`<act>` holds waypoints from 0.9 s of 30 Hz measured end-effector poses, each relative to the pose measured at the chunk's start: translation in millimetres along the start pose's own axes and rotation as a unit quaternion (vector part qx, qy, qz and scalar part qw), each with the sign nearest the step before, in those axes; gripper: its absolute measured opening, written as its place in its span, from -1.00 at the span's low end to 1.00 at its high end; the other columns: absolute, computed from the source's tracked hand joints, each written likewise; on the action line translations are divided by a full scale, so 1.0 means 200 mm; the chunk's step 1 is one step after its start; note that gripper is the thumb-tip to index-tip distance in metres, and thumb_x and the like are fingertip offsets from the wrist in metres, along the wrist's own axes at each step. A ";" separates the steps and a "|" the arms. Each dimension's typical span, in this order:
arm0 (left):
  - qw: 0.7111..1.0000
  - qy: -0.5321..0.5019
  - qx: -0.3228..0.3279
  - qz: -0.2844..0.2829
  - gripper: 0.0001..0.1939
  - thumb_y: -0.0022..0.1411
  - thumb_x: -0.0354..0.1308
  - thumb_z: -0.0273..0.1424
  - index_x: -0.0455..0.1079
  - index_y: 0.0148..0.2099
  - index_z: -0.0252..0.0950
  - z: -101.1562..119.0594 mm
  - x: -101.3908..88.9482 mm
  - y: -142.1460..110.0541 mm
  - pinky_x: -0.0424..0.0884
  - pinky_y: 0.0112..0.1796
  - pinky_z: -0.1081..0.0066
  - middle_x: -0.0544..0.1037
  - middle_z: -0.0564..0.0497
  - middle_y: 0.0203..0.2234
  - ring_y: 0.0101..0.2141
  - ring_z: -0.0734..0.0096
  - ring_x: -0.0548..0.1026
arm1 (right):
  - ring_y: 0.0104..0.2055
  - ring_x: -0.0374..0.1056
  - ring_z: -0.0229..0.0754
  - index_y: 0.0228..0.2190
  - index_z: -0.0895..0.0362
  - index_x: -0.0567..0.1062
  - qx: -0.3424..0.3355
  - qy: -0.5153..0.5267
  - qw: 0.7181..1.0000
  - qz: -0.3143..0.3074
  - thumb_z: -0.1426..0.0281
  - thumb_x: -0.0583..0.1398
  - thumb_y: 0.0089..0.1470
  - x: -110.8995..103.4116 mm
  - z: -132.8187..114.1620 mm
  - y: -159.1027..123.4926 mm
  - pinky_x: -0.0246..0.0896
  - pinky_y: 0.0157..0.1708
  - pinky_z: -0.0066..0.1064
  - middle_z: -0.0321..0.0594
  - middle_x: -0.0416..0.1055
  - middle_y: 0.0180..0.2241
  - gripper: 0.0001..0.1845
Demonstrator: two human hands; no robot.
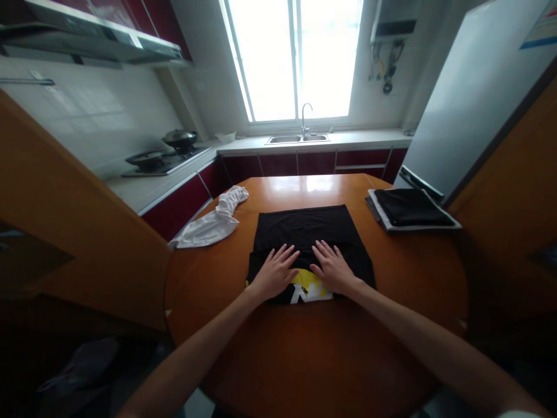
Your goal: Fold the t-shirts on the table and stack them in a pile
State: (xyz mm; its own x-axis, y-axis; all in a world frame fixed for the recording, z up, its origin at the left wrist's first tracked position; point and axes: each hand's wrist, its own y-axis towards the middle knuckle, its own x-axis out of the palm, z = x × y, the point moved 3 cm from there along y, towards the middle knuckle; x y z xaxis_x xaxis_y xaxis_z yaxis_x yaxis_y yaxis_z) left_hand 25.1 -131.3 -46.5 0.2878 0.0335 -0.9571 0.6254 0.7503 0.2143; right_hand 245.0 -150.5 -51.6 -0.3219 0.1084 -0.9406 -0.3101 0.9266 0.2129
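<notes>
A black garment with a yellow and white print lies partly folded on the wooden table. Its near part is turned up over the rest, so the print shows at the edge closest to me. My left hand rests flat on the left side of the fold, fingers spread. On the right side my right hand lies flat too, its fingers apart and pointing away from me. Both palms press on the cloth without gripping it. The print is partly covered by the hands.
A crumpled white garment lies at the table's left edge. To the right sits a stack of folded clothes, black on top. Beyond are a counter with a sink, a stove with pans and a fridge.
</notes>
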 end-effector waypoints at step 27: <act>0.997 -0.014 -0.055 -0.053 -0.37 0.45 -0.18 0.07 0.07 0.44 -0.01 0.00 0.03 -0.01 -0.07 0.30 -0.15 0.02 -0.01 0.43 0.41 0.05 -0.09 | 0.48 -0.27 -0.01 0.36 0.23 0.13 0.136 -0.058 0.989 0.029 0.03 -0.17 0.37 -0.02 0.26 -0.04 -0.39 0.38 0.01 0.05 -0.11 0.43 -0.26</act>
State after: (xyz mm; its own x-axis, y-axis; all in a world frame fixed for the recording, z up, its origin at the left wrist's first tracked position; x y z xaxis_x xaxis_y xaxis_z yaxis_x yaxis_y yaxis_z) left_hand 25.6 -132.0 -52.7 0.2456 -0.0672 -0.9670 0.5704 0.8166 0.0881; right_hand 294.4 -139.7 -63.6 -0.2233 0.1909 -0.9559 -0.0373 0.9783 0.2040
